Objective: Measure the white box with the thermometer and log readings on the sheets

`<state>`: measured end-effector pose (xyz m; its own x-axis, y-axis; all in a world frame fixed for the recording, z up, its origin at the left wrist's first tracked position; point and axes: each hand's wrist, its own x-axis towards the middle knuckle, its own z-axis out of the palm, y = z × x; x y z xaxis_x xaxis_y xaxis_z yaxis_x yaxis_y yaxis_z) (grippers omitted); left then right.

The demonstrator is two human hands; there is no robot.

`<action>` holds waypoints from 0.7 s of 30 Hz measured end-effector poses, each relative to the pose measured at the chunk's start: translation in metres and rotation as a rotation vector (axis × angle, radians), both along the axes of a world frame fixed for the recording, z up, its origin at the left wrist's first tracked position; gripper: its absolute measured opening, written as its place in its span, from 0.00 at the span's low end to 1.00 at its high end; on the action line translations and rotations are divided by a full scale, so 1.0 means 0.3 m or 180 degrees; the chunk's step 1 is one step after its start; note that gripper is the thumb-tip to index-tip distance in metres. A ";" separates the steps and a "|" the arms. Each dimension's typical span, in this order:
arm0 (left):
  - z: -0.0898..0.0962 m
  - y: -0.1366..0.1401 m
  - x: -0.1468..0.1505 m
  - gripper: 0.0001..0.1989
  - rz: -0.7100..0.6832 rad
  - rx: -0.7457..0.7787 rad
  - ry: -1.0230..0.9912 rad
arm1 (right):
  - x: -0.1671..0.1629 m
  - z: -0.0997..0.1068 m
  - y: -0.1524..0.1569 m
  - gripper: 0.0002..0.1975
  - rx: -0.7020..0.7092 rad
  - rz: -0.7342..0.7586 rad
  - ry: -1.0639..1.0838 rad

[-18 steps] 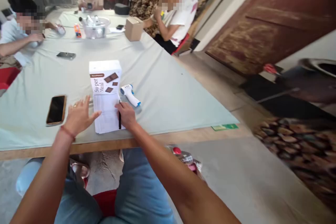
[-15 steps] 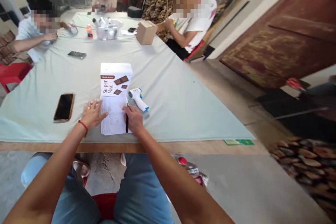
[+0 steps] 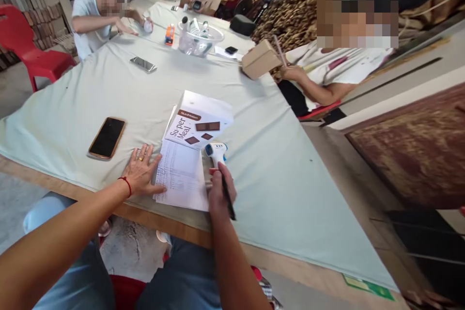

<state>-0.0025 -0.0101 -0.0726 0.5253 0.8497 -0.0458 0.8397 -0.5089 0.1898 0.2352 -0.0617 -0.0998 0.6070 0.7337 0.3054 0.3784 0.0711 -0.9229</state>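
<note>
Indoors, pale tablecloth [image 3: 269, 179], stacked firewood [image 3: 298, 22], left fingers [image 3: 147, 155] spread against papers [image 3: 183, 172], right fingers [image 3: 230, 183] holding pen [image 3: 228, 198]

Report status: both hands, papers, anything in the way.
Left hand spread, thumb over papers. Right hand holds black pen, at white thermometer. Box covers papers' far end.

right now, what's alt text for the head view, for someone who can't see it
The right hand, holding a pen, partly covers a thermometer; the left hand spreads over the edge of papers. A white box sits at their far end, a phone lies to the left, and other people sit around the table.
</note>
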 end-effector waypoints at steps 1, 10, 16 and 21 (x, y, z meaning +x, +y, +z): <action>-0.003 -0.001 0.004 0.55 0.0000 -0.0027 -0.0014 | -0.010 0.029 -0.020 0.20 0.0101 -0.0037 -0.0096; -0.001 -0.006 0.018 0.54 -0.0055 -0.0198 -0.0047 | -0.150 0.084 -0.131 0.06 -0.0391 0.0932 0.0193; -0.012 -0.005 0.017 0.55 -0.0076 -0.0181 -0.0087 | -0.197 -0.019 -0.132 0.05 -0.0390 0.0781 0.0143; -0.016 -0.006 0.018 0.54 -0.0046 -0.0146 -0.0143 | -0.197 -0.023 -0.130 0.06 -0.0491 0.0910 0.0062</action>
